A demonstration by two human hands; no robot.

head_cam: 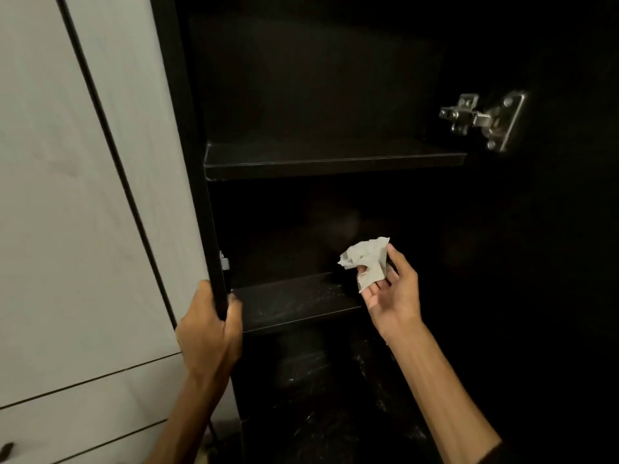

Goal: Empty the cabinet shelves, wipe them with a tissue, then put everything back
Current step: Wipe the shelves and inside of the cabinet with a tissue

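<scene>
A tall black cabinet stands open in front of me. Its upper shelf [335,160] is bare. The lower shelf [294,303] is bare too and shows pale dust streaks. My left hand [209,333] grips the cabinet's left side panel [187,155] at the level of the lower shelf. My right hand [392,293] is palm-up just right of the lower shelf's front edge, fingers pinching a crumpled white tissue [365,261] held a little above the shelf. The space below the lower shelf is dark, with faint glossy shapes I cannot make out.
A metal door hinge [482,120] sits on the cabinet's right side, level with the upper shelf. To the left are pale grey wardrobe doors [67,195] and drawer fronts [83,413]. The right of the view is black.
</scene>
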